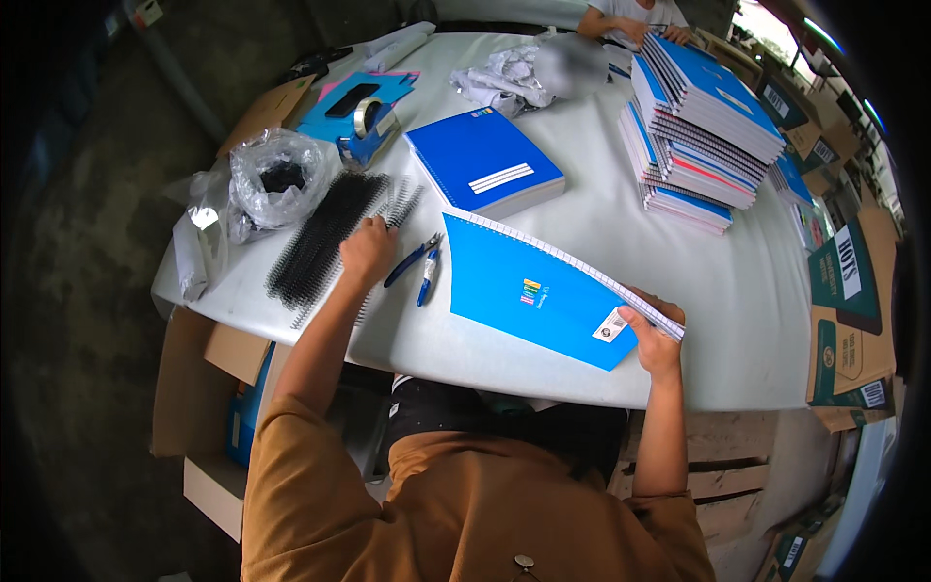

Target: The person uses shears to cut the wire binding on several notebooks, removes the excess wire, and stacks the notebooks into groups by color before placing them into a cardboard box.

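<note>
White table point(679, 252), near edge: light-blue notebook point(529, 291) lying flat, its far-right corner pinched by the right hand point(652, 330); left hand point(367, 250) closed over black spiral binding coils point(320, 238); blue-handled pliers point(419, 264) between coils and notebook.

One view only: we look down from our own head through a wide fisheye, upright and unmirrored, facing forward across the white table point(582, 209). Close range, our torso and forearms enter from the bottom edge. Straight edges bow toward the rim, corners go black. No second view to overlap.
</note>
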Demonstrator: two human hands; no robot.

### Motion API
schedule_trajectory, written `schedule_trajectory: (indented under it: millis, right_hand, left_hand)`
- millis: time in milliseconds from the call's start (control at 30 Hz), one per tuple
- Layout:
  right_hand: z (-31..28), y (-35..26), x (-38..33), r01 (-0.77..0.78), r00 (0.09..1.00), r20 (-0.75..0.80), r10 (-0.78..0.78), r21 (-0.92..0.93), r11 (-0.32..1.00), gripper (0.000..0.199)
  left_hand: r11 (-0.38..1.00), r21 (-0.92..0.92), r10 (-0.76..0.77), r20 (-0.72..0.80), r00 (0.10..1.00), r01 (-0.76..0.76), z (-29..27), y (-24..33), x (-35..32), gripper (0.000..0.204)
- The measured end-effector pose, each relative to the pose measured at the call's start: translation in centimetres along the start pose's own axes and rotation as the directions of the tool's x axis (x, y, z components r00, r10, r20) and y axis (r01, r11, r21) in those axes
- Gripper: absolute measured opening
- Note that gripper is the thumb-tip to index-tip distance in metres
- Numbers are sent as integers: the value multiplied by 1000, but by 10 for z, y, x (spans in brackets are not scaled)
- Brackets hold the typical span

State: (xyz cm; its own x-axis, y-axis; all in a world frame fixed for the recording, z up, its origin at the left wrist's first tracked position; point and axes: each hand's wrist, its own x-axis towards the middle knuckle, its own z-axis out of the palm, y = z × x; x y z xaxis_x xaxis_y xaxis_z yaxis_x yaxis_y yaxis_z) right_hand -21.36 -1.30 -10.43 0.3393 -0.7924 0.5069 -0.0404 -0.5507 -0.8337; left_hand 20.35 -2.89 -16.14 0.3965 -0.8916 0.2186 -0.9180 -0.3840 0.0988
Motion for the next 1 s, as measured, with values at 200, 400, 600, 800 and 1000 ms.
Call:
schedule_trajectory:
  millis: [200,400,600,800,1000]
  right_hand:
    - [0,9,-13,-62,986,-147,80,128,990,27]
    - [2,9,-13,-71,991,-106,87,149,986,26]
    - [1,11,-17,-67,984,-155,91,151,986,25]
    - [3,8,-16,-54,986,-149,74,131,990,25]
    - [3,3,-16,-28,990,-134,41,96,995,25]
  left_hand:
    - [957,-252,-153,-21,988,143,-53,-20,19,28]
    - [937,-345,-76,-23,997,63,-58,-36,25,23]
    - [273,-946,369,-65,927,-175,-101,16,-21,27]
    - [493,-791,505,-78,859,-362,-136,43,-51,29]
    - [527,-804,454,-6,891,-275,-130,47,-43,43]
